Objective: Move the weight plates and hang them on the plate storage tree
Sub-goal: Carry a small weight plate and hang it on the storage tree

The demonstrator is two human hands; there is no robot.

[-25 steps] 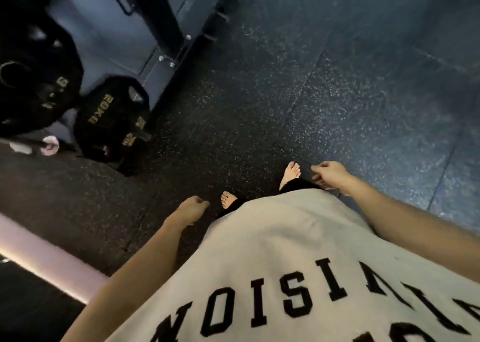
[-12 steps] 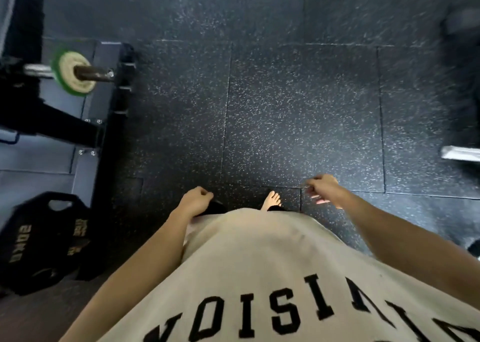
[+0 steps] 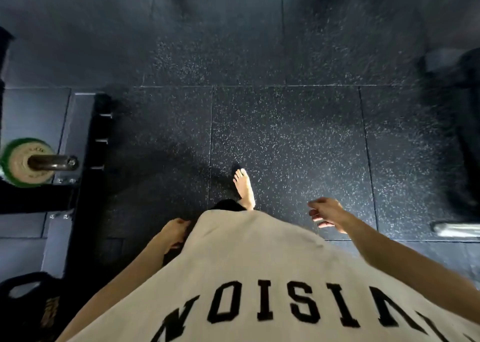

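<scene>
A black weight plate (image 3: 31, 305) with gold lettering shows at the bottom left corner, partly cut off by the frame. A small green-rimmed plate (image 3: 18, 162) sits on a steel barbell sleeve (image 3: 53, 163) at the left edge. My left hand (image 3: 174, 231) hangs beside my shirt hem with loosely curled fingers and holds nothing. My right hand (image 3: 326, 213) swings out to the right, fingers loosely curled, also holding nothing. The plate storage tree is not in view.
Dark speckled rubber floor tiles (image 3: 285, 139) spread ahead of my bare foot (image 3: 244, 188). A black rack base (image 3: 97, 144) on a grey platform runs along the left. A blurred dark bench-like object (image 3: 465, 134) and a metal bar (image 3: 454, 228) stand at the right edge.
I have turned right and stepped forward: the black plates slid to the bottom left corner, the green plate and barbell came into view and moved down. Both hands stay empty at my sides.
</scene>
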